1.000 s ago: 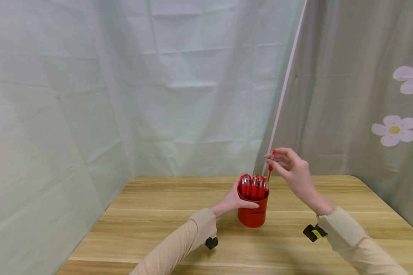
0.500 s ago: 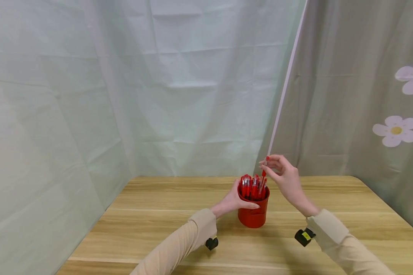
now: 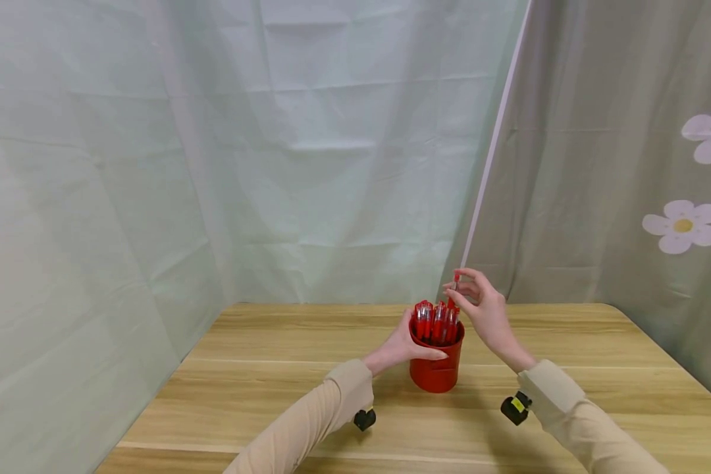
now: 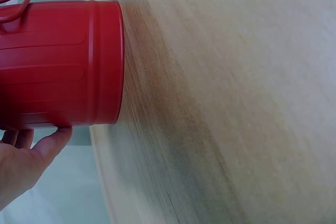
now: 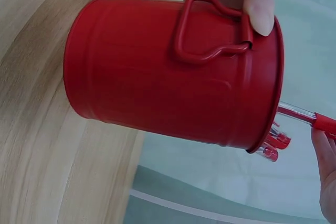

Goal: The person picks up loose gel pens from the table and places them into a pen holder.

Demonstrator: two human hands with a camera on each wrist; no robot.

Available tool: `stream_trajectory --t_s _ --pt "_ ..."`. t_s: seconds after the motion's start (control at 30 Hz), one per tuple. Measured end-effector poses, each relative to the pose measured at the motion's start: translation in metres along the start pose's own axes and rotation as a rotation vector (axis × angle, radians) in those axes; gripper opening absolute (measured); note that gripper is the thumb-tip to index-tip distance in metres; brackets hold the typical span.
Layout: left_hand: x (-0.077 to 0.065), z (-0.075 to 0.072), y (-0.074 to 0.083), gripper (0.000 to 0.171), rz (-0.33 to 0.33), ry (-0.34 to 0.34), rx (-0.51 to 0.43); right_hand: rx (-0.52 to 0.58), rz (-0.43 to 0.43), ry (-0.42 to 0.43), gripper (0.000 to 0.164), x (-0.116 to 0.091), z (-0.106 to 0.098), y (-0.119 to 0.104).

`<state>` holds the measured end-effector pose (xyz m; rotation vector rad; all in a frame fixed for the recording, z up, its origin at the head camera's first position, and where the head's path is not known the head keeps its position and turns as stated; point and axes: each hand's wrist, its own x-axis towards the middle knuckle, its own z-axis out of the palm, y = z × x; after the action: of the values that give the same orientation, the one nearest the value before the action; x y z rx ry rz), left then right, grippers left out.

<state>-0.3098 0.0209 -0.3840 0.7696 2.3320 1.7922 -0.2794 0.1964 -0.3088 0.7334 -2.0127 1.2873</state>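
Note:
A red metal bucket [image 3: 434,376] with a wire side handle [image 5: 184,35] stands upright on the table. Several red pens [image 3: 432,324] with clear barrels poke out of its mouth. My left hand [image 3: 398,345] grips the bucket from the left, thumb across its near side below the rim. Above the bucket's right side, my right hand [image 3: 487,315] pinches one red pen [image 5: 299,114] near its top between thumb and fingers. That pen stands nearly upright, its lower part inside the bucket's mouth and hidden by the wall in the right wrist view.
The wooden table [image 3: 261,395] extends around the bucket. A pale curtain [image 3: 332,164] hangs behind and to the left, and a grey one with flowers [image 3: 681,226] to the right. Black wrist cameras [image 3: 514,409] sit under both cuffs.
My right hand has moved left and brought the pen over the bucket and down into its mouth. My left hand keeps its hold on the bucket, which has not moved.

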Motion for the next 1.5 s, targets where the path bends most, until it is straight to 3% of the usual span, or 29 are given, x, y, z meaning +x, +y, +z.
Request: stream_trajectory --t_s 0.1,0.37,0.6,0.97,1.5 --pt "0.001 0.0 -0.001 0.084 0.002 -0.004 -0.009 -0.02 0.003 -0.008 0.039 0.0 0.002 0.017" --pt "0.0 0.001 -0.001 0.084 -0.005 -0.01 -0.006 -0.079 0.011 -0.021 0.033 -0.005 0.004 0.03" --pt "0.0 0.001 0.001 0.081 -0.006 -0.004 -0.008 -0.088 0.049 -0.065 0.035 -0.009 0.005 0.036" --pt "-0.001 0.002 0.002 0.081 -0.001 -0.003 -0.002 -0.2 -0.018 -0.096 0.035 -0.017 0.008 0.043" --pt "-0.002 0.002 0.002 0.08 0.004 0.007 0.008 -0.229 -0.051 -0.121 0.037 -0.02 0.007 0.048"
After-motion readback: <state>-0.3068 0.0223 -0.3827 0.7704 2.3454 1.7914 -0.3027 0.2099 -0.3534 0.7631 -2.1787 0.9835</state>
